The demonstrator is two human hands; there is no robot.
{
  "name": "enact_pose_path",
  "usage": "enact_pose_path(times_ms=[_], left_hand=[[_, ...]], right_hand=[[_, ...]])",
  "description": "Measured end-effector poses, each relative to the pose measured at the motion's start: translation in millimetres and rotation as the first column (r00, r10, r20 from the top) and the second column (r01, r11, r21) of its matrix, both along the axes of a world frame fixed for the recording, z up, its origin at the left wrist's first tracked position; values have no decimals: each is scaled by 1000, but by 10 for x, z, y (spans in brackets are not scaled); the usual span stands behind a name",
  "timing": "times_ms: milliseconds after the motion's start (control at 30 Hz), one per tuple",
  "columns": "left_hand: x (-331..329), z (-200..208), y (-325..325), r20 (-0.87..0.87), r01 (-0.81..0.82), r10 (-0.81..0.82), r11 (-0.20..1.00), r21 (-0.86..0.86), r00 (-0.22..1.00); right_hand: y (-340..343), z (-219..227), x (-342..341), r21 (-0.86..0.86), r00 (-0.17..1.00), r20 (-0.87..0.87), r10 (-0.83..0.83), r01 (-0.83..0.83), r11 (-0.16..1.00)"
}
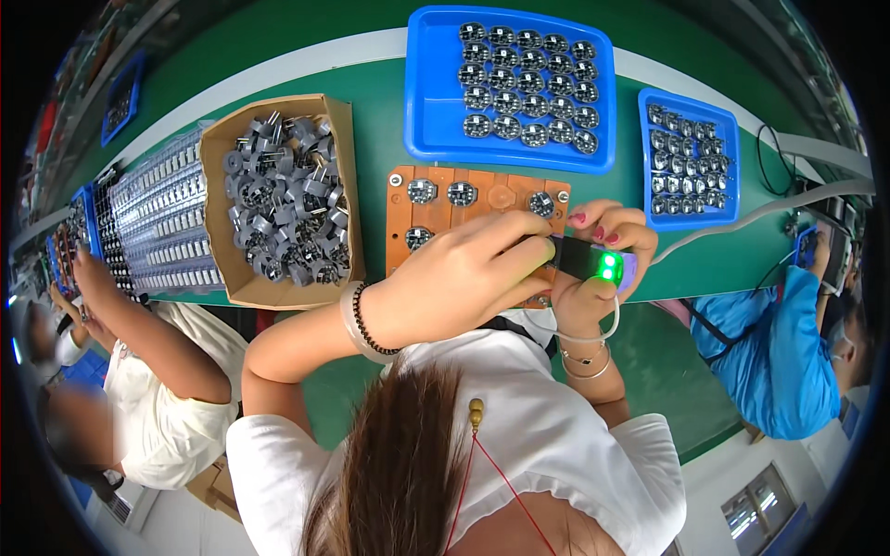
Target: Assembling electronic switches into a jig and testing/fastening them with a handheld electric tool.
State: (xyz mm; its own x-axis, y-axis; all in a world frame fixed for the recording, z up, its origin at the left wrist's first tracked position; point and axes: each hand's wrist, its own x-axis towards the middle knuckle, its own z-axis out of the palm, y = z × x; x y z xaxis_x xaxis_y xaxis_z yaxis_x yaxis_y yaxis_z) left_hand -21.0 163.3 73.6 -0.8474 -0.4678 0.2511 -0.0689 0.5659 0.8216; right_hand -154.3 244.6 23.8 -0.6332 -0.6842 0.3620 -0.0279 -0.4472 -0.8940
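Green surface (371, 153), curving across the upper half of the view, bearing all the work items. Large blue tray (436, 120) at top centre, filled with rows of small round silver components. Open cardboard box (215, 185) to its left, heaped with loose grey cylindrical parts with pins. Smaller blue tray (649, 167) at the right, holding more round components in rows. Orange fixture board (436, 218) just below the large tray, near the surface edge, with round components seated in several of its recesses (lower part hidden by the hands). Left hand (445, 278) over the board's lower middle, fingers curled and reaching toward the handheld device; whether gripping it or a component beneath, cannot tell. Right hand (598, 246) at the board's right edge, fingers closed around a black handheld device (586, 261) with two lit green lamps at its outer end. Other seated people at far left and far right, each at the same surface.
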Motion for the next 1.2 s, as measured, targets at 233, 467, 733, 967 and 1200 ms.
enact_pose_path(times_ms=[233, 467, 733, 967, 1200], left_hand=[[34, -85, -108, 80, 7, -2, 998, -62, 997], [64, -407, -214, 212, -75, 147, 946, -315, 966], [160, -309, -321, 312, -90, 219, 920, -382, 925], [262, -423, -341, 305, 6, 157, 880, -474, 939], [210, -65, -182, 229, -58, 104, 979, -197, 968]], right_hand=[[58, 13, -138, 228, 965, -193, 177, -131, 965], [221, 27, -376, 347, 994, -105, 37, 2, 938], [258, -33, -332, 377, 963, -183, 199, -118, 919], [217, -19, -312, 379, 934, -233, 271, -169, 910], [66, 38, -198, 385, 870, -364, 334, -186, 904]])
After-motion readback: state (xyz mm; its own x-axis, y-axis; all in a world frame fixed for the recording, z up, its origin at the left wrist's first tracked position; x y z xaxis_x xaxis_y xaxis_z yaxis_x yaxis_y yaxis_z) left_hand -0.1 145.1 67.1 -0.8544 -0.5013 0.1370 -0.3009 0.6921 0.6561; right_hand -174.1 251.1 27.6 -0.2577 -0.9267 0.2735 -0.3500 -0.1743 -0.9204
